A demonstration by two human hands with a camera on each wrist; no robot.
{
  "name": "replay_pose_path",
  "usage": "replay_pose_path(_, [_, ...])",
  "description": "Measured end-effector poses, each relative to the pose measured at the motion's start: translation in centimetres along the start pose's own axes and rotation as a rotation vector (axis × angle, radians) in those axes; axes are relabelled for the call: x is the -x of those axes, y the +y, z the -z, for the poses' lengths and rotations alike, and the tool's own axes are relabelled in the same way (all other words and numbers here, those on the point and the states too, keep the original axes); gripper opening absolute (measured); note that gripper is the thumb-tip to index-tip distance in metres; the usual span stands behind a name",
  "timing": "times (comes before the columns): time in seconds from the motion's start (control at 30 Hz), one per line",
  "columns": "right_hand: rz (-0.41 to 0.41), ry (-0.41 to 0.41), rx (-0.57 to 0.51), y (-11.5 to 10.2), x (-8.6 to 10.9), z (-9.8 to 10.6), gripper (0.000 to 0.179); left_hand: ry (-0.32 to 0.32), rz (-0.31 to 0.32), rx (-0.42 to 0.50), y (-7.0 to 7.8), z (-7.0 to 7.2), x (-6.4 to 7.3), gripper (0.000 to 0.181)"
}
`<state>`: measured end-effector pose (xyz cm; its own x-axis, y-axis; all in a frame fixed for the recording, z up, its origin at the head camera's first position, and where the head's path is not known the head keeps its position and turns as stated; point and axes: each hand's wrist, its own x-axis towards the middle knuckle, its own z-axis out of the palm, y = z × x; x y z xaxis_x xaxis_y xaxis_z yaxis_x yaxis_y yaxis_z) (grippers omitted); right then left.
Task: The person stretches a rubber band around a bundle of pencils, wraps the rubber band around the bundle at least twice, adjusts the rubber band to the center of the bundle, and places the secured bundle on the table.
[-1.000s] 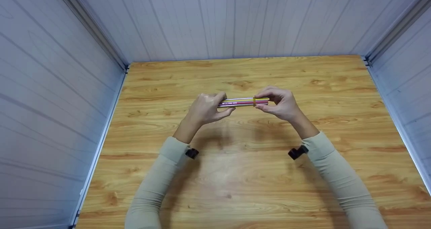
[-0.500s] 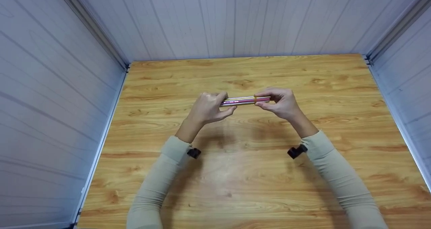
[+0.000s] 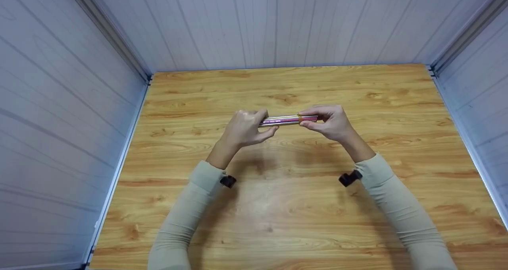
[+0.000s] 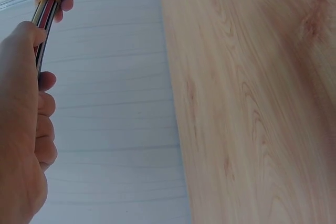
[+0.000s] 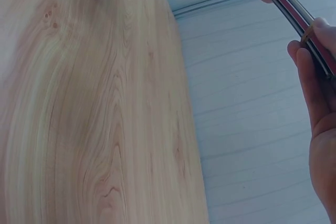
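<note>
A slim bundle of striped pencils (image 3: 282, 120), pink, yellow, white and dark, is held level above the table in the head view. An orange-yellow rubber band (image 3: 299, 119) circles it near its right end. My left hand (image 3: 243, 129) grips the left end, covering its tips. At the other end, my right hand (image 3: 332, 122) pinches the bundle between thumb and fingers, right at the band. In the right wrist view the thumb touches the rubber band (image 5: 307, 34), with fingers beneath the pencils (image 5: 290, 11). The left wrist view shows my left fingers curled round the bundle (image 4: 46, 17).
Beneath the hands lies a wood-grain table (image 3: 270, 206). Pale panel walls stand at the back (image 3: 254, 27), left (image 3: 59, 123) and right. Small black cameras (image 3: 228, 181) sit at both sleeve cuffs.
Both hands keep their grip and stay nearly in place. The bundle has turned slightly: yellow showed at its right end a second ago, pink shows there now.
</note>
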<state>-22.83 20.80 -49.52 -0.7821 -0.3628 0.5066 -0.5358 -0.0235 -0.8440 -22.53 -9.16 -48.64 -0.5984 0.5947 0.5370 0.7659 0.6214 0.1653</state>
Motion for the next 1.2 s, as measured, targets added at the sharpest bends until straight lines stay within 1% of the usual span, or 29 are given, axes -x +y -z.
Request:
replay_pose_path(0.1, [-0.004, -0.010, 0.008, 0.1, 0.0, -0.2, 0.027, 0.006, 0.003, -0.011, 0.0, -0.2, 0.0, 0.035])
replay_pose_path(0.27, [0.005, -0.065, 0.084, 0.4, 0.0, -0.8, 0.030, 0.007, -0.023, -0.024, 0.6, -0.7, -0.4, 0.034])
replay_pose_path(0.33, [0.012, -0.075, 0.114, 0.5, 0.0, -0.9, 0.031, -0.001, -0.025, -0.020, 0.8, -0.9, -0.5, 0.035])
replay_pose_path(0.43, [0.023, -0.075, 0.108, 0.4, 0.0, -0.9, 0.035, -0.007, -0.007, -0.019, 0.8, -0.8, -0.5, 0.036])
replay_pose_path(0.57, [0.030, -0.080, 0.039, 0.4, -0.3, -0.4, 0.038, -0.005, 0.017, -0.011, 0.5, -0.6, -0.5, 0.036])
replay_pose_path(0.67, [0.031, -0.072, 0.000, 0.4, -0.5, -0.1, 0.035, 0.008, 0.029, 0.002, 0.3, -0.3, -0.6, 0.036])
replay_pose_path(0.8, [0.026, -0.059, 0.007, 0.2, -0.7, -0.3, 0.031, 0.013, 0.020, 0.005, 0.2, -0.1, -0.6, 0.035])
replay_pose_path(1.0, [0.018, -0.067, 0.035, 0.0, -0.8, -0.4, 0.029, 0.003, 0.017, -0.002, 0.3, 0.1, -0.4, 0.034])
replay_pose_path(1.2, [0.044, -0.069, 0.063, -0.3, -0.9, -0.3, 0.029, 0.007, -0.002, -0.051, 0.9, 0.1, -0.7, 0.036])
